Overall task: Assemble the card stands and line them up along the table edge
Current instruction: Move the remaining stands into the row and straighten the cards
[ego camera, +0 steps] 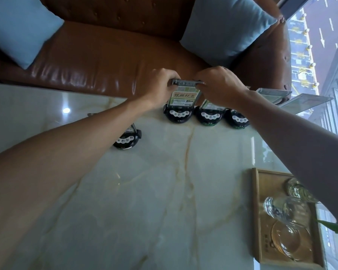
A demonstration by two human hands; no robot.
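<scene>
Card stand (180, 106) upright at the table's far edge, dark round base (177, 115) on the marble, card panel gripped at both top corners. Left hand (160, 88) pinching the top-left corner, right hand (219, 84) pinching the top-right, fingers of both closed on the panel's upper rail (185, 82). Probably seating or squaring the panel in its base.

Just to the right along the same far edge: two more stands (208, 115) (237, 119), bases nearly touching, already in line. Further right, near the far right corner, clear panels (293, 100) leaning or lying; cannot tell whether in bases.

Left and nearer, apart from the row: one stand (126, 140), partly hidden by the left forearm, not yet lined up. Roughly three placed, at least one left.

Near right edge of the table (164, 191): wooden tray (258, 211) with glassware.
</scene>
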